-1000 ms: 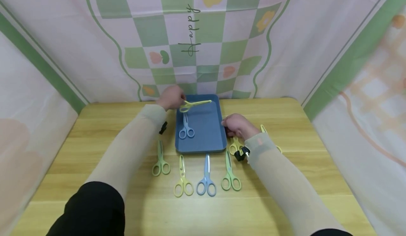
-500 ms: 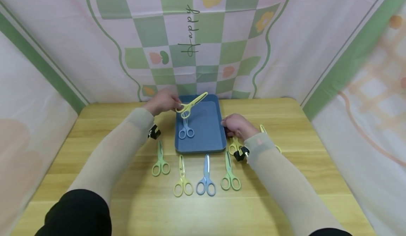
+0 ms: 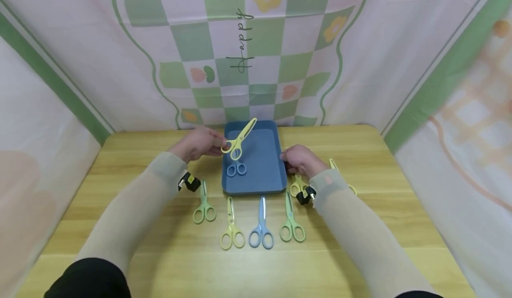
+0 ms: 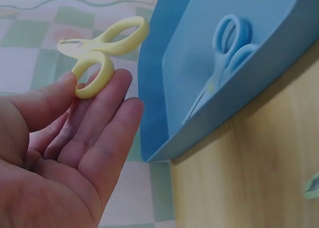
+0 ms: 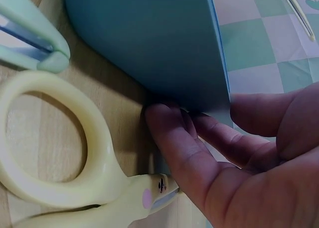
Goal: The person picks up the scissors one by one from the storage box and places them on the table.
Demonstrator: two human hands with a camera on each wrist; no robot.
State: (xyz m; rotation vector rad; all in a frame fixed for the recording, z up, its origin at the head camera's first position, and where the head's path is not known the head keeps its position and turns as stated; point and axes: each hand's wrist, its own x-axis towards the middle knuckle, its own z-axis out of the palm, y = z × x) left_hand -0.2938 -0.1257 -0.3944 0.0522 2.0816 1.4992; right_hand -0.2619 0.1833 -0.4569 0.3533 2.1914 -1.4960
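In the head view, my left hand (image 3: 200,144) pinches a pair of yellow scissors (image 4: 93,45) by one finger loop. They hang over the left side of a blue tray (image 3: 260,169), blades pointing to the back right. Inside the tray, partly covered by them, lie blue scissors (image 4: 219,66). My right hand (image 3: 300,158) holds the tray's right edge, thumb at the rim and fingers against the outer wall (image 5: 149,44). Beneath that wrist another pair of yellow scissors (image 5: 107,180) lies on the table, its blades partly hidden by the fingers.
Before the tray on the wooden table (image 3: 256,275) lie green scissors (image 3: 204,204), yellow scissors (image 3: 230,222), blue scissors (image 3: 262,225) and a second green pair (image 3: 290,221). Further yellow scissors (image 3: 333,163) show partly behind my right forearm. A patterned cloth (image 3: 264,35) hangs behind the table.
My left hand has drawn back to the left and nearer, and the yellow scissors have swung from pointing right to pointing back right. My right hand and the tray stay in place.
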